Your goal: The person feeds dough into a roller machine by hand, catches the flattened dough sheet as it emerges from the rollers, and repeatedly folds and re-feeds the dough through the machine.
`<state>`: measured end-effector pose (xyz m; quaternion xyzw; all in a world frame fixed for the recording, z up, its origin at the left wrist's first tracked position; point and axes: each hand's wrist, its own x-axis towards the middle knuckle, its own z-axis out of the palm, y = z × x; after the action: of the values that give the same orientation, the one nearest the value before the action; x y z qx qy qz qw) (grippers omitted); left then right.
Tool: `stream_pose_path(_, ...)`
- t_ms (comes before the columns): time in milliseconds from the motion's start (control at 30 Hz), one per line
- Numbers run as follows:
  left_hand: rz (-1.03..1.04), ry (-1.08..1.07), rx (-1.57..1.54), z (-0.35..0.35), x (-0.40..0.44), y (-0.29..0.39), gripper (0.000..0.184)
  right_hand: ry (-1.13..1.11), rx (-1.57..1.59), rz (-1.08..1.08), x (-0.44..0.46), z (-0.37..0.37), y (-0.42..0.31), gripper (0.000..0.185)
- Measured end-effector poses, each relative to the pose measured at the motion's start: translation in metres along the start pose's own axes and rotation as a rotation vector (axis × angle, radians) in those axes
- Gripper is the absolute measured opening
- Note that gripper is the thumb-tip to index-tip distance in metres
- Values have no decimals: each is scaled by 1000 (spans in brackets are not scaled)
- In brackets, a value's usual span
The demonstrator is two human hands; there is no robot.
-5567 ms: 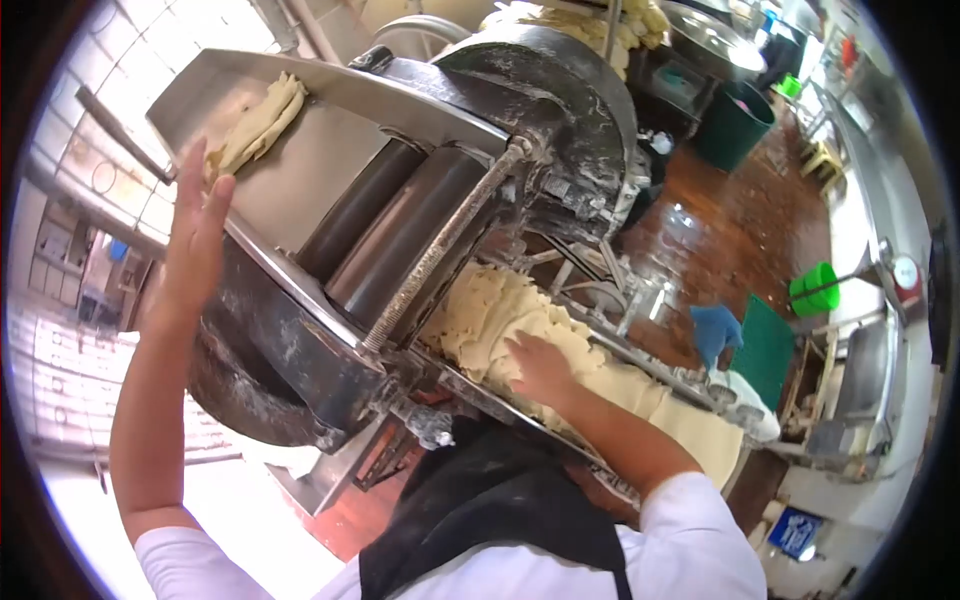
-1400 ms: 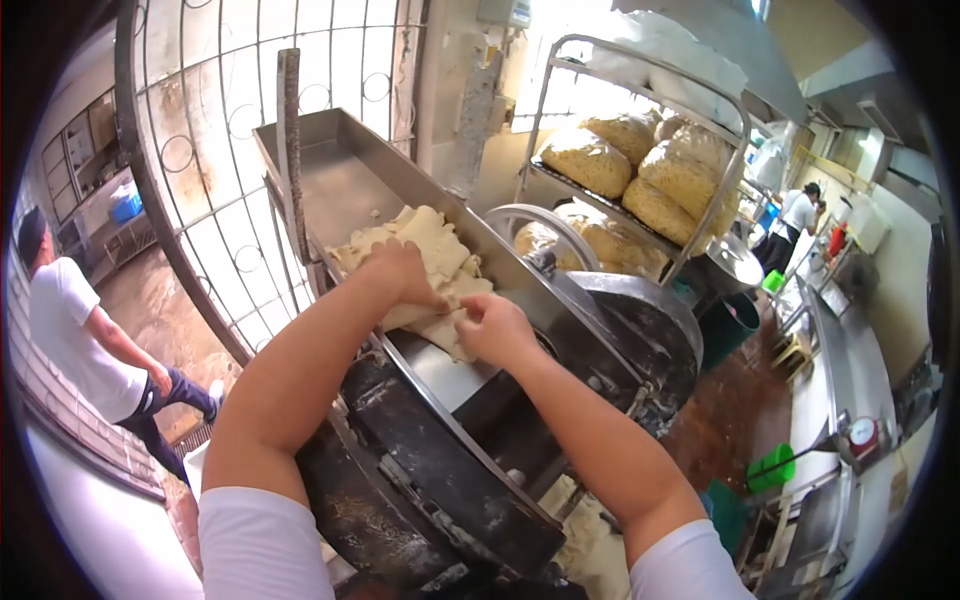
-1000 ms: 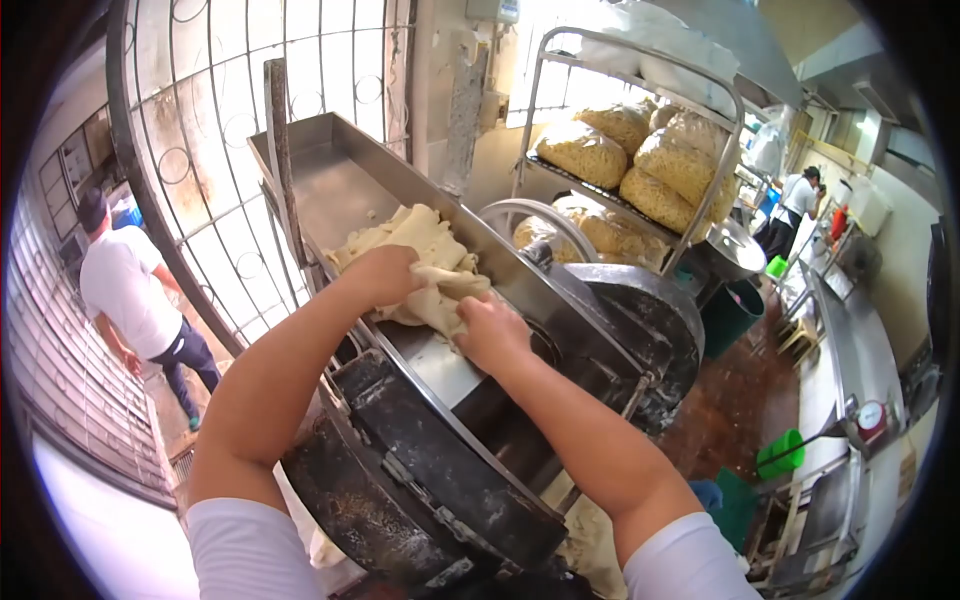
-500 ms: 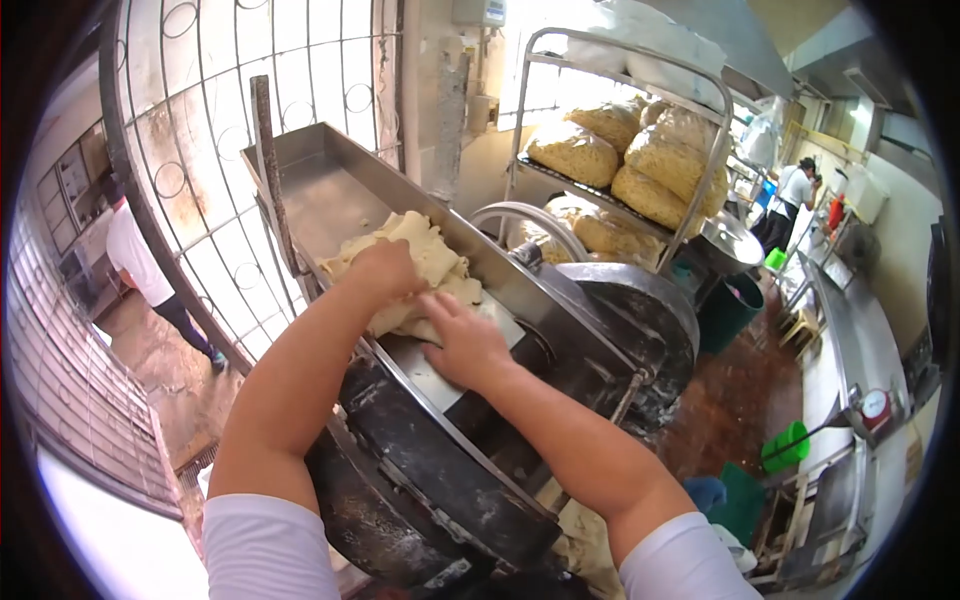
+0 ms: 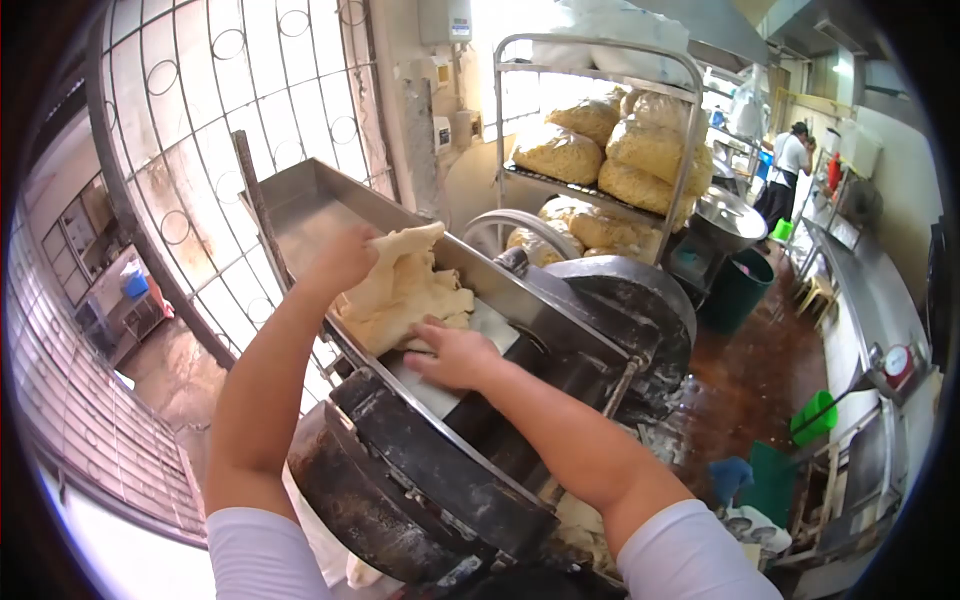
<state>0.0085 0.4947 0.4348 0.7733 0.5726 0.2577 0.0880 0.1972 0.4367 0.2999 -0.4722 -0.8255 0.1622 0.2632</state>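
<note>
A thick, ragged piece of pale dough (image 5: 400, 293) lies bunched in the metal trough (image 5: 325, 195) of a dough roller machine, over a white plate (image 5: 487, 325). My left hand (image 5: 345, 262) is closed on the dough's upper left edge and holds a flap of it raised; the hand is slightly blurred. My right hand (image 5: 458, 358) rests at the dough's lower edge above the plate, its fingers spread. Whether its fingertips press into the dough I cannot tell. Below the plate is the dark roller opening (image 5: 480, 400).
A rack (image 5: 690, 130) with bulging bags of yellowish food (image 5: 560, 150) stands beyond the machine. Its flywheel guard (image 5: 640, 300) is on the right. A barred gate (image 5: 240, 110) is at left. A person (image 5: 792, 165) stands far back, near a steel counter (image 5: 875, 280). A green bucket (image 5: 815, 418) is at right.
My left hand has moved up and left, raising and spreading the dough's edge. My right hand has come slightly away from the left. The person behind the gate has left view.
</note>
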Motion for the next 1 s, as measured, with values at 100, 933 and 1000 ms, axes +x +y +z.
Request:
stream_pose_path(100,277,-157,206,18,-10,-1,32,52,662,292,17,-5,18,71)
stream_pose_path(933,-480,-285,145,39,53,-84,73,-195,1386,738,38,43,-18,41)
stream_pose_path(1000,-460,-210,25,42,61,-101,71,-104,1362,694,42,46,-22,41)
